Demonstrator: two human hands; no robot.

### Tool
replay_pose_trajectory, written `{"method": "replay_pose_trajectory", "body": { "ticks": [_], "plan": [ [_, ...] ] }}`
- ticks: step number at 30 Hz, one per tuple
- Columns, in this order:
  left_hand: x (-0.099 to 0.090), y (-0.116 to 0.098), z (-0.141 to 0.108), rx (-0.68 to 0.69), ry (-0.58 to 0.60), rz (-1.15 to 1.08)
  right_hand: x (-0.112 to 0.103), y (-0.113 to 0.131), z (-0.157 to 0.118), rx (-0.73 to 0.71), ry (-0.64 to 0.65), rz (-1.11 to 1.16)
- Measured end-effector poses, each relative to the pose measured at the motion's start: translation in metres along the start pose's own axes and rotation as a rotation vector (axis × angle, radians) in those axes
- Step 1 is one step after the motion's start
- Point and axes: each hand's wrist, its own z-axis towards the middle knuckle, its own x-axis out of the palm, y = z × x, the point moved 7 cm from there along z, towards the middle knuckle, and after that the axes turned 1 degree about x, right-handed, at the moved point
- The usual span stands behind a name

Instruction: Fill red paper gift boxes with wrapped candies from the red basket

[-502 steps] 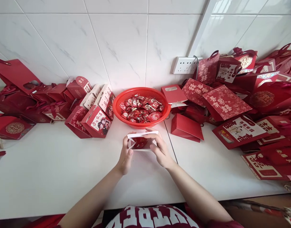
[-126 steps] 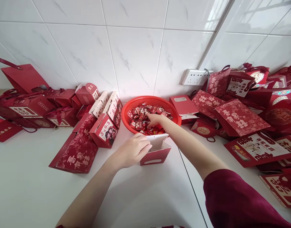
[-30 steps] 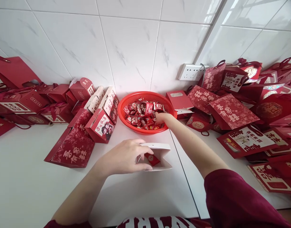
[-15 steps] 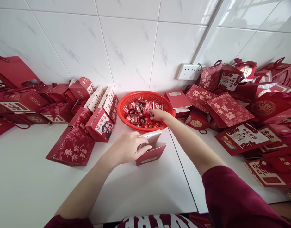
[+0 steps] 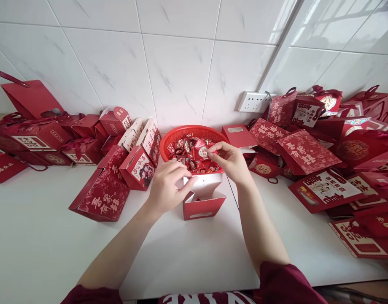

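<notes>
In the head view, my right hand (image 5: 229,162) pinches a red wrapped candy (image 5: 201,152) with a pale round print, just over the candy pile. That pile lies in a red plastic basket (image 5: 178,131) by the wall. In front of the basket stands a red paper gift box (image 5: 204,209), its top open toward me and its white inner side showing. My left hand (image 5: 167,185) holds the upper left edge of this box between thumb and fingers. Inside the box a bit of something red shows, too little to name.
Finished-looking red gift boxes (image 5: 99,194) stand on the left of the white table (image 5: 168,257), with more stacked behind. Many printed red boxes (image 5: 308,150) are heaped on the right. A white power strip (image 5: 252,102) rests against the tiled wall.
My right hand has drawn back from the candy pile toward me, now with a wrapped candy in its fingertips. My left hand has shifted to the upper edge of the box, whose opening shows more.
</notes>
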Motion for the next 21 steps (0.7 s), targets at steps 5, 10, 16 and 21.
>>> {"method": "replay_pose_trajectory", "body": {
  "ticks": [5,10,16,21],
  "plan": [
    [-0.006,0.014,0.000,-0.337,0.002,-0.251,0.029,0.030,-0.029,0.019,0.114,0.230],
    [0.008,0.021,-0.005,-0.509,0.173,-0.675,0.046,0.029,-0.037,0.090,0.207,0.368],
    [0.009,0.022,-0.007,-0.515,0.261,-0.798,0.050,0.029,-0.036,0.107,0.297,0.482],
    [0.002,0.020,-0.002,-0.390,0.237,-0.647,0.040,0.037,-0.036,0.087,0.259,0.388]
  ]
}}
